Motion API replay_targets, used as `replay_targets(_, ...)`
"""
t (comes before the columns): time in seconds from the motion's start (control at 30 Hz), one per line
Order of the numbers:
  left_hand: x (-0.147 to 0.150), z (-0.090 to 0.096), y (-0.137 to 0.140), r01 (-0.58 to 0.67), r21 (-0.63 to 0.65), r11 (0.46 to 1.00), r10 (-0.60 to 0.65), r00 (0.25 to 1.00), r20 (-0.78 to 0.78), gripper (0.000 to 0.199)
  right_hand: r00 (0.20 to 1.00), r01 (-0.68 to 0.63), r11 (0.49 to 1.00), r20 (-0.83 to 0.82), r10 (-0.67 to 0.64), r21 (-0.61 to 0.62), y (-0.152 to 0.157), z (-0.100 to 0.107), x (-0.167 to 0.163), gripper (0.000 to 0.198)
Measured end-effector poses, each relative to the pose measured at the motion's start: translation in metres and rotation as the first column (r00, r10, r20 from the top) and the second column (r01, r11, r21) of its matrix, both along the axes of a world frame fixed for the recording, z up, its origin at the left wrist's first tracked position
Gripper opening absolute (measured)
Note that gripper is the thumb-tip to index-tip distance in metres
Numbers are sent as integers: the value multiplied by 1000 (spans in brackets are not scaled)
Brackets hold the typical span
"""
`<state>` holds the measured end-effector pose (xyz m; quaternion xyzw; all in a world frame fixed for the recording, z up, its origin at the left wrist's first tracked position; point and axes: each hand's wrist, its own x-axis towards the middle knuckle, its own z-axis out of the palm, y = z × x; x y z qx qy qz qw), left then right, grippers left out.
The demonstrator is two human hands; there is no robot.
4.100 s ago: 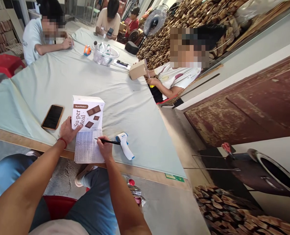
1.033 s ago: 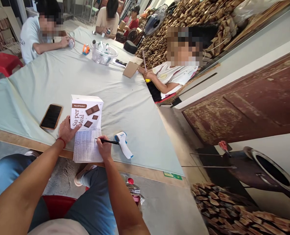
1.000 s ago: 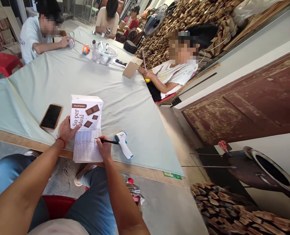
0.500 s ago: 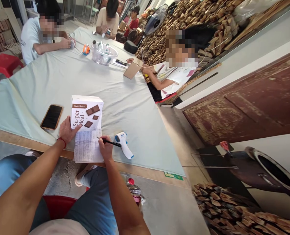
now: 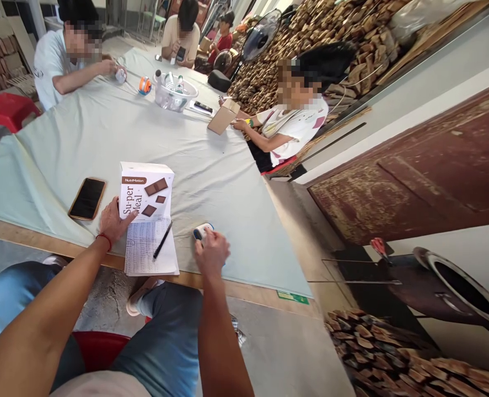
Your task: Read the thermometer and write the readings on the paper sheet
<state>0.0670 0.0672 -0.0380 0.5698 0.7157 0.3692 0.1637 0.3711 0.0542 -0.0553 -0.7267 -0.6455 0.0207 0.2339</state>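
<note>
Notebook at table edge, open cloth beyond

We see faded blue jeans worn with a pale, pinkish top, only a rounded edge of it in view. A thin red bracelet circles the left hand's wrist (both forearms are bare), and we spot light-coloured footwear below.

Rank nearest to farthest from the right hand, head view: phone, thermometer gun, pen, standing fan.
From the right hand:
1. Thermometer gun, under the hand
2. Pen, on the notebook
3. Phone, left of the notebook
4. Standing fan, beyond the table
</note>
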Motion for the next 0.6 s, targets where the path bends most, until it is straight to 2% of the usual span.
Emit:
replay_targets(0.03, 0, 0, 0, 1, -2, 1000, -1, 1000, -3, 63, 992, 129, 989, 20, -128, -69, 0, 4, 10, 48)
replay_targets(0.1, 0, -1, 0, 2, -10, 1000, -2, 1000, -9, 64, 971, 238, 942, 28, -238, -235, 1, 9, 26, 47)
replay_targets(0.17, 0, -3, 1, 5, -14, 1000, -5, 1000, -11, 67, 977, 178, 931, -52, -205, -319, 1, 13, 32, 36)
replay_targets(0.27, -1, -6, 1, 8, -1, 1000, -8, 1000, -3, 67, 939, 3, 974, -335, -80, -224, -4, 16, 12, 29)
replay_targets(0.3, -1, -7, 1, 7, 5, 1000, -7, 1000, -2, 67, 889, -61, 982, -457, -28, -178, -8, 17, -2, 31)
replay_targets(0.4, -1, -9, 0, 2, 11, 1000, -1, 1000, -7, 65, 648, -237, 967, -757, 85, -95, -21, 20, -54, 36)
replay_targets(0.5, -1, -10, 0, 9, 19, 1000, -8, 1000, -22, 63, 502, -340, 940, -851, 156, -28, -30, 23, -102, 33)
replay_targets(0.6, -1, -9, 0, 10, 18, 1000, -9, 1000, -25, 61, 431, -336, 942, -889, 155, 2, -32, 24, -129, 31)
